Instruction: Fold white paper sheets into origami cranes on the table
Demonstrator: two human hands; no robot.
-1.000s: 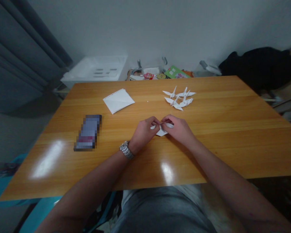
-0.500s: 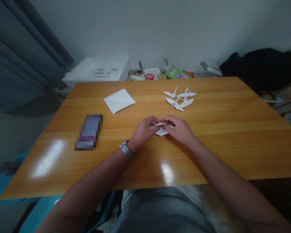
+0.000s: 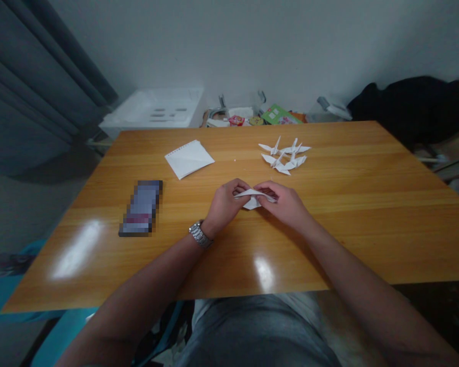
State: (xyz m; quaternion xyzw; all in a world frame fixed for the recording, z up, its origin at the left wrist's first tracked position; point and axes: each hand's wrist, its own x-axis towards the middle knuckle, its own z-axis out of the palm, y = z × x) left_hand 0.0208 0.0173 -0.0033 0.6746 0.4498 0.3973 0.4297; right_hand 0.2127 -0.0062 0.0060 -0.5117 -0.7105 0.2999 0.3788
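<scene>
A small piece of folded white paper (image 3: 253, 203) is held just above the middle of the wooden table. My left hand (image 3: 226, 204), with a metal watch at the wrist, pinches its left side between thumb and fingers. On the right side, my right hand (image 3: 285, 204) grips the paper in the same way, thumb toward me. The fingers hide parts of the folds. Beyond my hands stand several white paper cranes (image 3: 283, 155) in a cluster. Farther left lies a stack of white paper sheets (image 3: 190, 159) with a torn perforated edge.
A phone (image 3: 141, 208) with a blurred screen lies on the left of the wooden table (image 3: 367, 214). Behind the table are a white plastic tray (image 3: 137, 109), a green packet (image 3: 278, 115) and other small items. Dark cloth (image 3: 409, 109) is heaped at the back right.
My left hand has shifted slightly up and left, and the gap between my fingertips has widened a little. Both hands still hold the folded paper.
</scene>
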